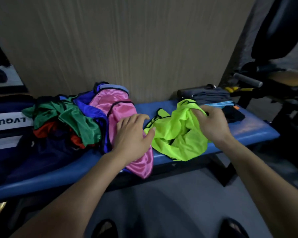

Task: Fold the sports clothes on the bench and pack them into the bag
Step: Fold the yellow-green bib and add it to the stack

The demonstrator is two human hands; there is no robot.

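Right hand (212, 122) grasping neon-yellow vest (177, 134) on blue tabletop (244, 133), left hand (132, 134) released, flat on pink vest (113, 107) beside it

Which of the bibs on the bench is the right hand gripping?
The neon yellow bib: the right hand pinches its top edge. It lies apart from the pink, green and blue heap.
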